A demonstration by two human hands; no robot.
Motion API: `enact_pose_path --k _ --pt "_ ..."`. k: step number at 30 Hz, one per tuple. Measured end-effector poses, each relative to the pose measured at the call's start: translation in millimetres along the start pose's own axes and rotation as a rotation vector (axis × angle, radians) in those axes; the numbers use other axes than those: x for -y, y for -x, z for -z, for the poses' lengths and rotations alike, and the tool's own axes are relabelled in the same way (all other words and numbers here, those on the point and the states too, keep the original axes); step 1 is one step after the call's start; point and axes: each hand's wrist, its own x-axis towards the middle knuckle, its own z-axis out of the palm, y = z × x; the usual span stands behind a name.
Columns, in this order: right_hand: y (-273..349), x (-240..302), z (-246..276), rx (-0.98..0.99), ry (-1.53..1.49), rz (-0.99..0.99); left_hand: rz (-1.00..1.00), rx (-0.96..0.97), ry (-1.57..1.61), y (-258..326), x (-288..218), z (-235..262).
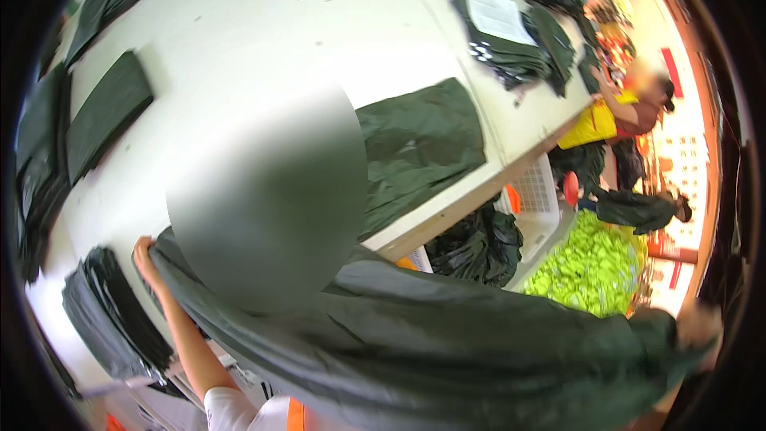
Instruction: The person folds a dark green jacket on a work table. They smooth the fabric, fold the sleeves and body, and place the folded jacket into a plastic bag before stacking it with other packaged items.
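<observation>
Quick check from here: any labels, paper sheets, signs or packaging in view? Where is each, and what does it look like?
White paper sheet: lying on the folded dark green garment stack at the far table end; rectangular, fine print.
Red wall signs: far right wall; narrow upright strips, blurred.
White plastic basket: right of the table; perforated walls.
Bright yellow-green heap: beside the basket.

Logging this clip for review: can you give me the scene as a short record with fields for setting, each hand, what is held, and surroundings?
setting: white worktable in a garment workshop
left hand: grips one end of a dark green garment
right hand: blurred, at the garment's other end
garment state: stretched wide between both hands
on table: another dark green garment lying flat; folded dark green stacks
beside table: white basket, pile of neon yellow-green fabric
others: person in a yellow top at the table's far side
</observation>
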Motion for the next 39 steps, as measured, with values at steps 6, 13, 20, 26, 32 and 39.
enact_pose_path --k 6,13,20,26,32,39 --pt "54 -305 -88 0.221 0.500 -0.707 -0.202 0.301 -0.407 -3 -113 -46" --pt "144 -482 -161 0.919 -0.065 -1.338 -0.246 0.274 -0.373 87 -340 -168" --pt "188 -456 -194 0.718 0.568 -0.662 -0.295 0.525 -1.086 164 -288 -256" --pt "202 -472 -175 0.446 0.675 -0.509 -0.235 0.666 -1.163 158 -324 -270" --pt "211 -479 -139 0.753 0.521 -1.077 -0.799 0.851 -0.662 197 -401 -405" --pt "173 -451 -149 0.752 0.124 -1.173 -0.719 0.897 -0.836 209 -354 -467"
